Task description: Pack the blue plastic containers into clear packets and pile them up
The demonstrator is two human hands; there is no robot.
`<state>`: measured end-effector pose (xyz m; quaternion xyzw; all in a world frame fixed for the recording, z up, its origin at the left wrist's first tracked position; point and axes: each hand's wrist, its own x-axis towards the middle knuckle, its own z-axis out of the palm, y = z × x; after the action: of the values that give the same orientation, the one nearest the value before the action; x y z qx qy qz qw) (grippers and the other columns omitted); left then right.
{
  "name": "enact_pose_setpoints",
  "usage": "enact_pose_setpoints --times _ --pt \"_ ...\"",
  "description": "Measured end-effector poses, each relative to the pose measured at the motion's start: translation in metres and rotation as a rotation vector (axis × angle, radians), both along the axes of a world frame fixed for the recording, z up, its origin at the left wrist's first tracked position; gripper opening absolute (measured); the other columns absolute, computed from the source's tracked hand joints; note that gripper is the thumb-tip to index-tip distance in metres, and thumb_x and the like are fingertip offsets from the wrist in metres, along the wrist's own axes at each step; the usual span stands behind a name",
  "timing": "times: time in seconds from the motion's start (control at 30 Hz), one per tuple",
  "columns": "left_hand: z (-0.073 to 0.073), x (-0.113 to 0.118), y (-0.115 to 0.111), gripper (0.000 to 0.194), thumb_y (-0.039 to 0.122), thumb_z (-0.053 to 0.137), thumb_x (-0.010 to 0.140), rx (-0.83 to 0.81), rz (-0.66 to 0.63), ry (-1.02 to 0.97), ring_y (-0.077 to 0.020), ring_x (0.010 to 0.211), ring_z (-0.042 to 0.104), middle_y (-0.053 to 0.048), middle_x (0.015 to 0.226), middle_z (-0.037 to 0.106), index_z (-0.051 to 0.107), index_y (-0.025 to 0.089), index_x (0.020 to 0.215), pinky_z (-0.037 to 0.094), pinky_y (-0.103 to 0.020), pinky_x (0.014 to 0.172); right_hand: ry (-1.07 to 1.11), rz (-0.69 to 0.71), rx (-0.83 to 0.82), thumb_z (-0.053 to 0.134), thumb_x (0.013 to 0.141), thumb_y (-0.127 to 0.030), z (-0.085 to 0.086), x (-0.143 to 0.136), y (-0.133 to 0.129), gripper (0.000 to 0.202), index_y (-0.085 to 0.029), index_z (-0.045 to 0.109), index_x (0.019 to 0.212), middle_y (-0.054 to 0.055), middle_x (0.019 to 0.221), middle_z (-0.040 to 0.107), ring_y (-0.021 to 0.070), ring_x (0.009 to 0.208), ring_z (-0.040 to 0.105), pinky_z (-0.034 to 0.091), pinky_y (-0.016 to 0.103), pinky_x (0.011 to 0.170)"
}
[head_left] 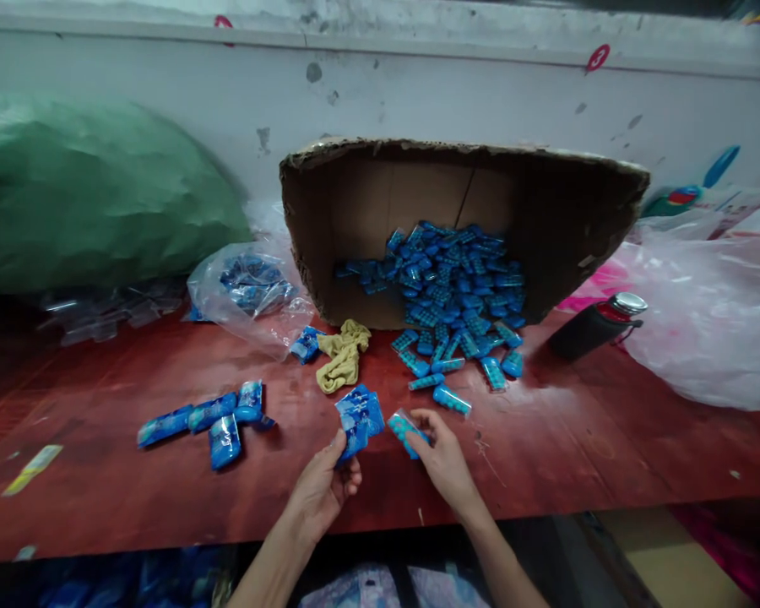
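Observation:
Fanned blue printed packets (361, 415) are pinched between the thumb and fingers of my left hand (325, 485), low in the middle of the view. Just to the right, my right hand (442, 456) holds a small clear pack with teal pieces (405, 431) by its right side. The two hands are apart. Beyond them, many similar teal packs (459, 279) spill out of a cardboard box (355, 194) lying with its opening towards me. Several filled blue packets (210, 412) lie on the red table (443, 507) to the left.
A yellowish cloth (342, 359) lies before the box, beside a clear bag of blue packets (247, 291). A dark bottle (586, 329) leans at the right near pinkish plastic bags (715, 312). A big green sack (95, 194) fills the back left.

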<state>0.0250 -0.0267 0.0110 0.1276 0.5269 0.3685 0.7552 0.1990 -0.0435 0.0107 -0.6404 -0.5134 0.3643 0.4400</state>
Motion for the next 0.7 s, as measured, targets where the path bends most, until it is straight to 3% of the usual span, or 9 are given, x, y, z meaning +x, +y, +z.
enact_pose_setpoints --times 0.1,0.27,0.47,0.7 --pt "-0.002 0.001 0.0 0.034 0.047 0.061 0.065 0.03 0.008 0.035 -0.0082 0.036 0.049 0.001 0.043 0.054 0.05 0.016 0.06 0.033 -0.017 0.033 0.305 0.034 -0.029 0.054 0.077 -0.033 0.012 -0.006 -0.004 0.024 -0.017 0.053 0.095 0.004 0.085 0.059 0.0156 0.073 0.056 0.046 0.025 0.062" --pt "-0.003 0.004 0.0 0.035 0.049 0.06 0.065 0.11 0.005 0.055 -0.0086 0.035 0.049 0.002 0.042 0.053 0.049 0.016 0.064 0.031 -0.017 0.033 0.428 0.074 -0.066 0.057 0.074 -0.031 0.023 -0.019 -0.011 0.021 -0.016 0.058 0.089 0.003 0.079 0.06 0.0143 0.068 0.055 0.045 0.023 0.058" --pt "-0.003 0.001 0.002 0.034 0.047 0.062 0.064 0.176 0.027 0.066 -0.0081 0.036 0.049 0.002 0.043 0.054 0.048 0.016 0.062 0.032 -0.016 0.033 0.309 0.109 -0.062 0.054 0.075 -0.027 0.02 -0.016 -0.012 0.019 -0.018 0.059 0.091 0.003 0.083 0.06 0.0153 0.073 0.055 0.045 0.024 0.064" --pt "-0.002 0.001 0.004 0.037 0.047 0.066 0.057 0.205 0.039 0.103 -0.008 0.034 0.048 0.003 0.044 0.054 0.05 0.014 0.062 0.032 -0.017 0.031 0.215 0.2 0.02 0.052 0.076 -0.019 0.032 -0.016 -0.014 0.017 -0.019 0.062 0.09 0.002 0.09 0.059 0.016 0.086 0.055 0.042 0.024 0.077"
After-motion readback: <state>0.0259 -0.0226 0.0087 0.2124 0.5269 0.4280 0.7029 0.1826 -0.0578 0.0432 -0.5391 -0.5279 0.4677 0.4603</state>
